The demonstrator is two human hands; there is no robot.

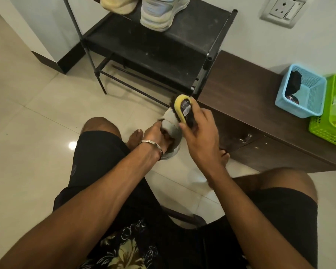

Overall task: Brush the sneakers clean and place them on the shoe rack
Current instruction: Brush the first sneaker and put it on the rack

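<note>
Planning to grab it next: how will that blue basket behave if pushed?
The blue basket looks like thin mesh plastic, so probably light and easily slid along the smooth wooden cabinet top. Its few contents suggest it could tip if pushed high.

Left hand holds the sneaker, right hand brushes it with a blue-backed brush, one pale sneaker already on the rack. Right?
Not quite: in the head view the brush in the right hand is yellow-backed, not blue. The rest holds: left hand holds the sneaker, pale sneaker sits on the rack.
</note>
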